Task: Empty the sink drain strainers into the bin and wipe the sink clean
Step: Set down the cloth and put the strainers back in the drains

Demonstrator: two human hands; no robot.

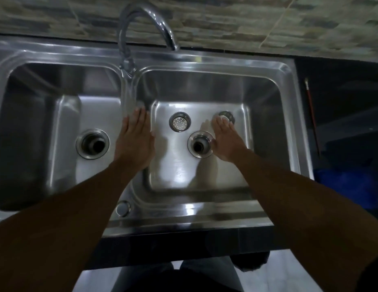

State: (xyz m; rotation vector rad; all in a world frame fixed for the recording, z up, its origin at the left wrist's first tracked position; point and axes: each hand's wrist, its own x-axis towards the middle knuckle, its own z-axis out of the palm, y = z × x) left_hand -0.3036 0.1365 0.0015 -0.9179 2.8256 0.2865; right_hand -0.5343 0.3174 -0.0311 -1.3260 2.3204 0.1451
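A double stainless steel sink (205, 57) fills the view. Both drain holes are uncovered: the left drain (92, 143) and the right drain (200, 144). Two round strainers lie loose on the floor of the right basin. One perforated strainer (179, 122) sits behind the right drain. My right hand (227, 140) reaches over the second strainer (227, 115), fingertips touching it; I cannot tell whether it is gripped. My left hand (135, 142) rests flat with fingers apart on the divider between the basins, holding nothing.
A curved chrome tap (141, 24) rises from the back rim over the divider. A small round cap (122, 208) sits on the front rim. A thin red-handled brush (312, 116) lies on the dark counter to the right. Something blue (348, 186) shows at the right edge.
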